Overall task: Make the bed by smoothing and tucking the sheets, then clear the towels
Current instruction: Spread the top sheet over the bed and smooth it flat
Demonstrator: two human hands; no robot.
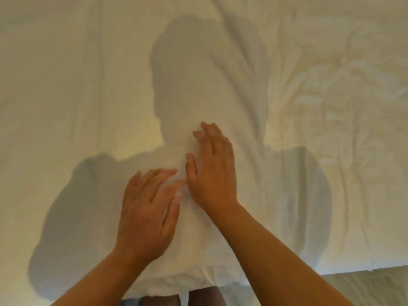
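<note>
The sheet [88, 96] is filling almost the whole picture, so the bed under it is hiding. No towels are showing anywhere. The sheet's near edge [172, 286] is running along the bottom of the picture, and below it some of the person's body is peeking out, too dark and cut off to make out. At the bottom right, past the sheet's edge, a strip of pale stuff [364, 283] is showing, and it is hard to tell what it is.

The left hand [145, 208] is lying flat on the sheet, just above the near edge. Its fingers are straight and a little spread, and they are holding nothing. The fingertips are blurry, so it is hard to see just where they are ending.

The right hand [212, 171] is also lying flat on the sheet, just beside the left hand and a bit farther from the near edge. Its fingers are straight and close together, pressing down, and they are gripping nothing. Its thumb is almost touching the left fingertips.

Both arms are getting cut off by the bottom of the picture.

A big grey shadow [187, 74] of the person is falling on the sheet around the hands. To the right of the hands, the sheet is looking very crumpled [331, 96]. To the left, it is lying much flatter.
</note>
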